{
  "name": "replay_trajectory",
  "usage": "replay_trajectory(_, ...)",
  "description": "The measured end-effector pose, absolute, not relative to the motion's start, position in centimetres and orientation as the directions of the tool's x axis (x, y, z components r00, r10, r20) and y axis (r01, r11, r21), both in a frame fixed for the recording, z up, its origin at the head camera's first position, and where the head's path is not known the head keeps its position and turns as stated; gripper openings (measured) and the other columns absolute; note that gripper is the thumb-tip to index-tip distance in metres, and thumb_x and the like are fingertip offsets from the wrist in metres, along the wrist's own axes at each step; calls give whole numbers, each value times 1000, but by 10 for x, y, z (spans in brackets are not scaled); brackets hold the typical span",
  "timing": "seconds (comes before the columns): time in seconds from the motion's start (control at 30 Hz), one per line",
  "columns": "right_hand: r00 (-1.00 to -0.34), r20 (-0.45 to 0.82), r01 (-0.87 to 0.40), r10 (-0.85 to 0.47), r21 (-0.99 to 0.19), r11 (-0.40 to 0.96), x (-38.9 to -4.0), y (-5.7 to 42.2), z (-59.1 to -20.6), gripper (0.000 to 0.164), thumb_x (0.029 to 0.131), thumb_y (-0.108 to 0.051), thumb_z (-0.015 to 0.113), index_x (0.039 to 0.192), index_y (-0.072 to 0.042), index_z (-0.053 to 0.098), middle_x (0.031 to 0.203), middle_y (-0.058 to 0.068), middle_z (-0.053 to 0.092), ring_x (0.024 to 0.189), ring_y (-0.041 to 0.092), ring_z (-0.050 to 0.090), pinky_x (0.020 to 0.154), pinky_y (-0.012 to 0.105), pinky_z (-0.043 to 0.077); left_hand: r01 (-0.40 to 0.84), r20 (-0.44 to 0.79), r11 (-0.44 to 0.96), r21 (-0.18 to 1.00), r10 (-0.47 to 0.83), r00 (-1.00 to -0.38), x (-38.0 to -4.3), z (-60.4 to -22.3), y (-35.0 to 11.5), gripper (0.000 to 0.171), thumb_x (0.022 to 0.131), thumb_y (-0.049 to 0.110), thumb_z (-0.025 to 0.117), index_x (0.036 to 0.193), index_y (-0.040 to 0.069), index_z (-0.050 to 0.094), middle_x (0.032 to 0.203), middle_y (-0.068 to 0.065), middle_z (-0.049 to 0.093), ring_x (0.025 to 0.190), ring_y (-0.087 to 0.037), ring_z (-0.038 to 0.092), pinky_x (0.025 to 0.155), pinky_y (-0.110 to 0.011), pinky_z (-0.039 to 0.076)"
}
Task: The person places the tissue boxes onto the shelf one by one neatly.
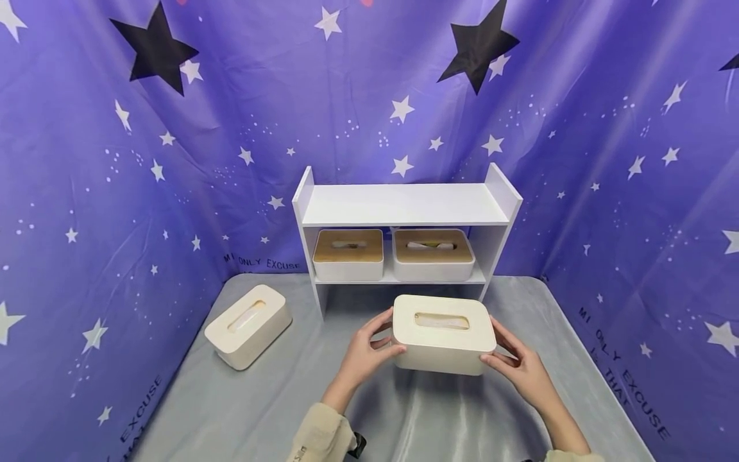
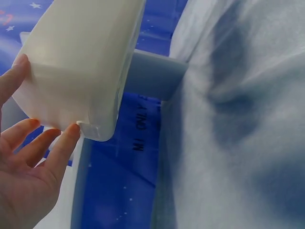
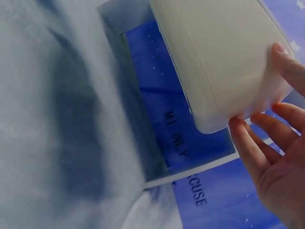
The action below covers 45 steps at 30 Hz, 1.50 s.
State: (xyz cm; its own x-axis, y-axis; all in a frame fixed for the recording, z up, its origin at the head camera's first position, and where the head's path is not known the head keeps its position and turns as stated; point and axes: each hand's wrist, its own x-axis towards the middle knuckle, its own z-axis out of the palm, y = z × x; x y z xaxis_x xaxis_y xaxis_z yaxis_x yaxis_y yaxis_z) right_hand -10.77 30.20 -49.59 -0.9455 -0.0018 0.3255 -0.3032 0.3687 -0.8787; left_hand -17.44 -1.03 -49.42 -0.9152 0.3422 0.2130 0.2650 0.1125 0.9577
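A beige fabric sleeve (image 1: 320, 433) lies nearest the camera. The left hand (image 1: 364, 353) and right hand (image 1: 522, 372) grip opposite ends of a cream, rounded rectangular tissue box (image 1: 443, 341), near side of the white shelf unit (image 1: 404, 204). Even end pressure should keep it level. Both wrist views show blue star-printed curtain (image 2: 138, 181) between box and grey cloth-covered desk (image 1: 271, 398), revealing clearance; only the head view shows the slotted lid (image 1: 441, 305).
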Motion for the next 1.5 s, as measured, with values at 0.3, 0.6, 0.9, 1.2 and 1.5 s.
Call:
replay_trajectory(0.3, -936, 350, -318, 22, -873, 369, -110, 290, -473, 73, 86, -1, 75, 151, -6, 43, 135, -25, 54, 118, -16, 53, 87, 10, 55, 263, 223, 93, 960, 309, -924, -164, -452, -21, 73, 80, 5, 82, 146, 2, 49, 149, -16, 52, 130, -37, 56, 100, -48, 55)
replay_trajectory(0.6, -926, 376, -348, 15, -870, 348, -112, 288, -462, 73, 85, 3, 74, 150, -4, 43, 131, -27, 55, 116, -14, 56, 86, 11, 56, 294, 266, 67, 954, 272, -925, -175, -463, -21, 73, 79, 5, 83, 145, 10, 52, 147, -12, 54, 130, -32, 58, 97, -39, 58)
replay_trajectory(0.9, -917, 398, -368, 19, -865, 341, -113, 284, -450, 73, 84, 7, 73, 150, -4, 43, 133, -27, 56, 116, -12, 57, 84, 11, 56, 335, 300, 87, 938, 283, -911, -178, -459, -28, 73, 80, 19, 84, 146, 21, 52, 147, -5, 55, 129, -27, 59, 95, -32, 58)
replay_trajectory(1.2, -901, 433, -392, 41, -848, 356, -117, 277, -438, 73, 82, 7, 75, 148, -6, 48, 135, -26, 57, 118, -10, 57, 85, 9, 55, 377, 345, 74, 923, 274, -898, -179, -447, -33, 72, 80, 14, 84, 145, 18, 53, 144, -9, 58, 125, -31, 61, 93, -30, 59)
replay_trajectory(1.5, -891, 451, -404, 46, -837, 369, -122, 274, -429, 73, 80, 8, 76, 147, -6, 49, 130, -27, 59, 116, -11, 58, 84, 9, 55, 402, 374, 68, 913, 250, -893, -184, -438, -36, 72, 79, 6, 83, 144, 12, 53, 144, -13, 57, 124, -33, 61, 92, -33, 60)
